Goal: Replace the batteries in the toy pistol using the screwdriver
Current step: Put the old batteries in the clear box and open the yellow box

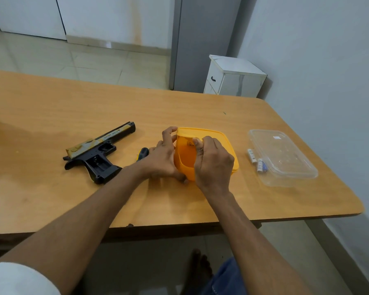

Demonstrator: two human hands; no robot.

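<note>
Left hand (pixel 165 158): wrapped round the left side of the yellow container (pixel 184 158), fingers curled over its far rim, thumb low near the base.
Right hand (pixel 211 165): gripping the near-right wall of the same container, thumb hooked over the rim and pointing inside.
Yellow container: tipped on its side at table centre, mouth turned toward 10 o'clock; contents too dim to tell.
Yellow lid (pixel 219 143): under and behind the container, at its 2 o'clock.
Toy pistol (pixel 98 153): flat on the table at 9 o'clock from the hands, well apart from them; barrel aimed toward 2 o'clock, grip toward 5 o'clock, battery bay in the grip uncovered.
Screwdriver (pixel 142 153): only the dark handle with a yellow edge showing, between pistol and left hand, partly hidden by that hand.
Batteries (pixel 256 160): two or three white cells loose at 3 o'clock from the container, touching the left edge of the clear plastic box.
Clear plastic box (pixel 283 158): shut, near the table's right edge.
Table (pixel 51 107): orange wood grain.
</note>
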